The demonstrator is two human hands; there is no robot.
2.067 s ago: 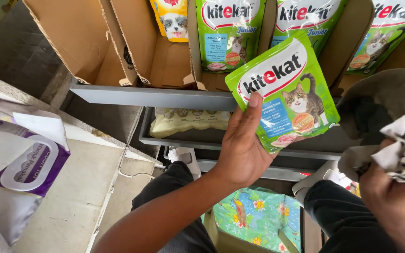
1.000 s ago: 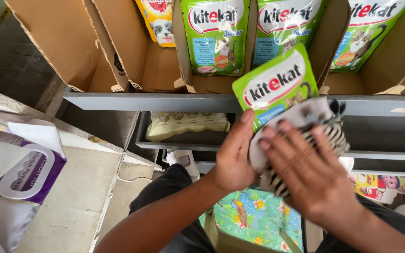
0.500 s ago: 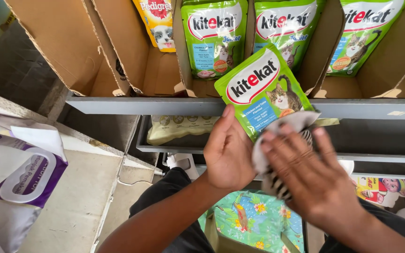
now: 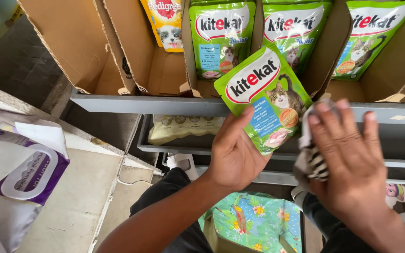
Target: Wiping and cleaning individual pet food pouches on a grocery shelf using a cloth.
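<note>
Shelf (image 4: 165, 104) behind; left hand (image 4: 235, 157) grips green pouch (image 4: 264, 96); right hand (image 4: 352, 161) presses striped cloth (image 4: 311, 161).

Glossy plastic pouch (image 4: 264, 96), striped cloth (image 4: 311, 161)

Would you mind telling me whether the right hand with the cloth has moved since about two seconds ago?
Yes. The right hand with the striped cloth came leftward from the frame's right edge, along the grey shelf edge, to the green pouch.
</note>
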